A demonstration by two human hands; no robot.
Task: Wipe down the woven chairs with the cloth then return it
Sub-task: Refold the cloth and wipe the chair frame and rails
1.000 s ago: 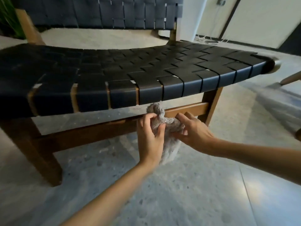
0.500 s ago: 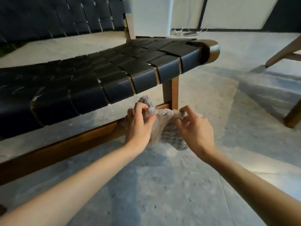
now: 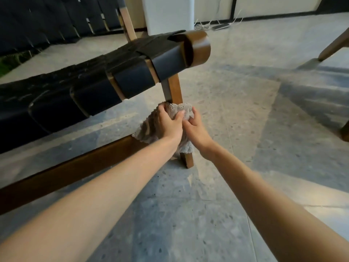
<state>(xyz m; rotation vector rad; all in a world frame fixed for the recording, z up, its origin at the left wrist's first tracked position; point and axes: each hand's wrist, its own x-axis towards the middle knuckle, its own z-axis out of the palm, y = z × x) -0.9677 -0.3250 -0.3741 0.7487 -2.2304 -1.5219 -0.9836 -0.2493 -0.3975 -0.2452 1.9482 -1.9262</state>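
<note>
Cloth first: the pale grey, nubbly cleaning cloth [image 3: 184, 110] is bunched round the brown wooden front leg [image 3: 175, 87] of the woven chair [image 3: 164, 59], right where the long wooden lower rail [image 3: 85, 163] meets that leg. It hangs down the leg to just above its foot. Both of the person's hands are on it. The left hand [image 3: 168, 123] has its fingers curled over the top of the bundle and its thumb pressed into the fabric, a firm closed hold. The right hand [image 3: 196, 129] sits just beside it, touching it, with fingers folded into the cloth from the right side of the leg. The chair's seat of wide black woven straps [image 3: 94, 95] runs off to the left above the rail and ends in a rounded brown wooden corner [image 3: 200, 46]. Everything stands on a grey speckled stone floor [image 3: 226, 195]. Off to the right a wooden leg of another chair [image 3: 334, 46] shows, and white cables [image 3: 217, 25] lie by the far wall
</note>
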